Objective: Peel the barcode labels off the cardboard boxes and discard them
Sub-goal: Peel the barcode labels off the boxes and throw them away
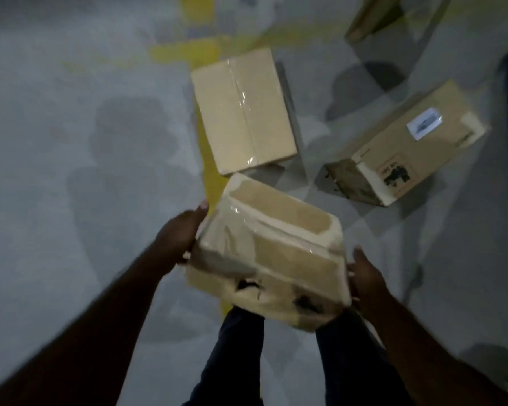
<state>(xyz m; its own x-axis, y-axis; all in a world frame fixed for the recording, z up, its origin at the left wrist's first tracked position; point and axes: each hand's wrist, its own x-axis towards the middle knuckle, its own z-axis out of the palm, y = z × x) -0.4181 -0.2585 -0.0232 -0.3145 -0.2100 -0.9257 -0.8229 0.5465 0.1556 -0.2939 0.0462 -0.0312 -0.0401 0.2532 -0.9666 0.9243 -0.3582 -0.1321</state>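
We've got the taped box (269,259) btwn both hands, left hand (179,238) & right hand (364,276) clasping its sides, lower centre, prob turning it to hunt a label; white label (424,123) sits on box (408,145) at right.

Held box (272,259) before two floor boxes (244,112).

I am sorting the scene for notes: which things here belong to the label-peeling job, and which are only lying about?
Job: taped tan cardboard box held between both hands; sealed tan cardboard box on floor; printed brown cardboard box with white label.
Lying about: yellow floor tape; tan board, top right.
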